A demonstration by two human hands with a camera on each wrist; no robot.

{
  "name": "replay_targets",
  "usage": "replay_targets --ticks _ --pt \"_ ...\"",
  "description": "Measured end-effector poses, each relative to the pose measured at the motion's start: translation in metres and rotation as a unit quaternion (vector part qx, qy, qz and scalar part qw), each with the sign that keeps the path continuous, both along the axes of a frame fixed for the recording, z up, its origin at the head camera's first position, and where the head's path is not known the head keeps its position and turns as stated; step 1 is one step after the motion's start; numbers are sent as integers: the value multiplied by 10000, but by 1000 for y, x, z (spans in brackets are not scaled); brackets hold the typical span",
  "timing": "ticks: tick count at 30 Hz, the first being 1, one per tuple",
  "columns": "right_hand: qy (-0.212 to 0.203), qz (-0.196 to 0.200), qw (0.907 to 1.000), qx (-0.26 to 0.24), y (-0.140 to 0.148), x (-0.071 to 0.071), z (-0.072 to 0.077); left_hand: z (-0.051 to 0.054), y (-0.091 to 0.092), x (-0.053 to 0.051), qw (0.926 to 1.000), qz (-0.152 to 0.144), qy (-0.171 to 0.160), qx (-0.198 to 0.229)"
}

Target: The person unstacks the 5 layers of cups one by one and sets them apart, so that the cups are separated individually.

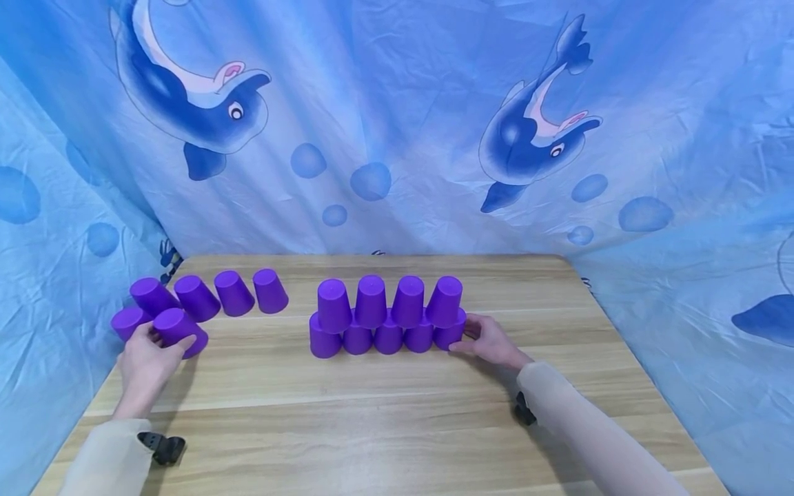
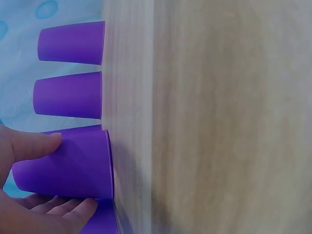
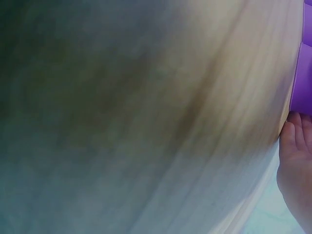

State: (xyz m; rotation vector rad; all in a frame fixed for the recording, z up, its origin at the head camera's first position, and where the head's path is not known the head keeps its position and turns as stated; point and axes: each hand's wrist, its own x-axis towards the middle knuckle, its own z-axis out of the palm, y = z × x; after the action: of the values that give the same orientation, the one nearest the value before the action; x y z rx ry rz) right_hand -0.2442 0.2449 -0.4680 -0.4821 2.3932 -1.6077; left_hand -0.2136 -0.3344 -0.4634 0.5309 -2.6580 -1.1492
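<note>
- Head view: the hands are well apart over the tabletop (image 1: 372, 427); the left hand (image 1: 149, 362) pinches a purple cup (image 1: 178, 325) near five others (image 1: 234, 293).
- There too, four inverted cups (image 1: 371, 301) top a row of five; the right hand (image 1: 490, 341) touches the right-end cup (image 1: 448, 335).
- Left wrist: thumb and fingers straddle the pinched cup.
- Right wrist: fingertips (image 3: 296, 118) meet purple; whether they grip, I can't tell.
</note>
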Motion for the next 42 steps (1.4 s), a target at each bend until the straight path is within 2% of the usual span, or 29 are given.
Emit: replay_targets --ticks 6,13,18,25,28,32,34,36,39,42 --pt "9 77 10000 12 -2 1 2 -2 -1 0 9999 94 -38 86" --pt "39 96 9999 -54 -1 -1 -1 1 -1 -1 9998 154 63 -52" --pt "39 110 9999 -84 -1 -1 -1 9 2 0 9987 141 445 -214" --pt "38 98 9999 -104 -1 -1 -2 28 6 1 9962 165 851 -103" --pt "12 79 9999 -123 -1 -1 -2 38 13 3 9942 260 1034 -102" --pt "48 101 9998 -145 0 -1 -2 49 28 3 9861 362 1590 -308" --pt "70 119 9998 -147 0 -1 -1 54 38 2 9787 321 1979 -449" --pt "84 137 9998 -123 0 -1 -1 59 50 3 9724 205 2264 -530" --pt "104 144 9998 -86 0 -1 -1 66 69 4 9674 -82 2488 -464" --pt "124 129 9998 -75 1 -1 -1 71 88 5 9679 -382 2466 -288"
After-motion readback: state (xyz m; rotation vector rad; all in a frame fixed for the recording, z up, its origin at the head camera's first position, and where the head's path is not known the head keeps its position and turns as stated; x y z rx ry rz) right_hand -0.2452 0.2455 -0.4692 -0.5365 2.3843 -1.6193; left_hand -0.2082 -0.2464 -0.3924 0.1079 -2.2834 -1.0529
